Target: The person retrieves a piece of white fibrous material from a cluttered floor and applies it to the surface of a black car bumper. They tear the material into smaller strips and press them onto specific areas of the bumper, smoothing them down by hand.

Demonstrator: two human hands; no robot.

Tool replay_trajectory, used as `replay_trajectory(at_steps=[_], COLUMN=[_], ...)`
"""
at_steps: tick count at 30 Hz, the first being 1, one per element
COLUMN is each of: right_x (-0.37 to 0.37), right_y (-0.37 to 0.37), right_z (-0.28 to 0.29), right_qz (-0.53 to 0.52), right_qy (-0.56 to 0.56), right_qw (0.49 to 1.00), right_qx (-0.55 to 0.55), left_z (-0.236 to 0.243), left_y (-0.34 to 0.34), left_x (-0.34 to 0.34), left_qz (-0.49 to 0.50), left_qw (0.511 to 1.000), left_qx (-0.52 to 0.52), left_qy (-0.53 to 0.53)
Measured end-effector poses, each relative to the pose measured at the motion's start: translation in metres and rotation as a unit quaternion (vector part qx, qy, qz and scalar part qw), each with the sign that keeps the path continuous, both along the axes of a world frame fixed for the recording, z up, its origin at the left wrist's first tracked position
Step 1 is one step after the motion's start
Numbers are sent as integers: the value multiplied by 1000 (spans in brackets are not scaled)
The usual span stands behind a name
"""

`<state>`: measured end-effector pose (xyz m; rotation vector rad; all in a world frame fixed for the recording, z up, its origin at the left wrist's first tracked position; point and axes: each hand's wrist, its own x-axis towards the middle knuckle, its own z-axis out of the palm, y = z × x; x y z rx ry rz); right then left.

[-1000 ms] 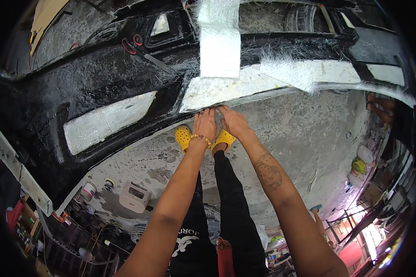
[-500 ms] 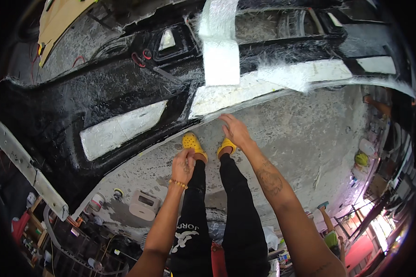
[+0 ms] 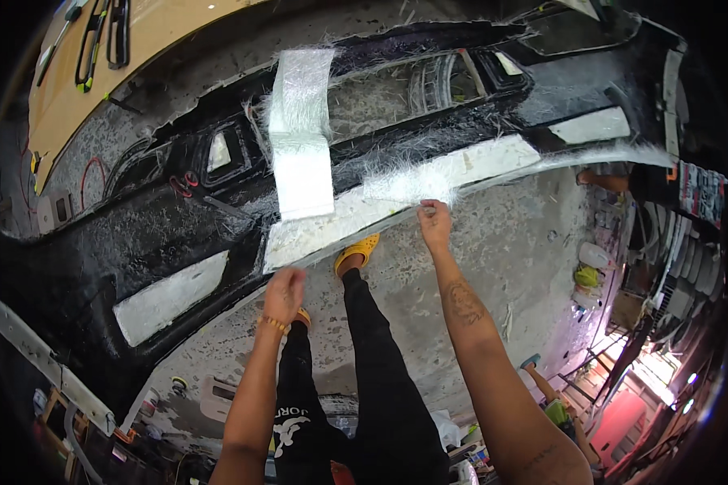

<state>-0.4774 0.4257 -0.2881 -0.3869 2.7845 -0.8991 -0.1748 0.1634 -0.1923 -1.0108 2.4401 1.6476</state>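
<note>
A long black moulded panel (image 3: 166, 218) with white inset sections (image 3: 170, 299) lies before me. A white fibreglass strip (image 3: 303, 174) drapes across it, and a frayed loose fibreglass piece (image 3: 404, 182) lies to its right. My right hand (image 3: 433, 220) has its fingertips closed at the lower edge of that loose piece. My left hand (image 3: 283, 297) is near the panel's front edge, lower left of the strip, fingers loosely curved and apart, holding nothing visible. Red-handled scissors (image 3: 184, 184) rest on the panel left of the strip.
A cardboard sheet (image 3: 81, 105) with tools is at upper left. Concrete floor (image 3: 477, 250) shows around my legs and yellow clogs (image 3: 360, 250). Other people's limbs appear at right (image 3: 603, 179) and lower right (image 3: 550, 392). Bottles and assorted items (image 3: 590, 267) line the right side.
Both hands have moved apart from the panel edge, the left leftward, the right rightward to the loose fibreglass piece. The view has shifted, showing more of the cardboard and upper panel.
</note>
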Motion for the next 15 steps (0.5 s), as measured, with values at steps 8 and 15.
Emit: replay_trajectory(at_steps=[8,15], right_x=[-32,-11], right_y=[-40,4], right_z=[10,28], right_qz=[-86,-231], right_qy=[-269,-498], right_qw=[948,811], right_qx=[-144,-204], left_z=[-71,-82], left_y=[22,30], left_x=[-248,-275], left_qz=[-55,-67], left_qw=[989,998], left_qx=[-135,-4], left_qy=[5,-20])
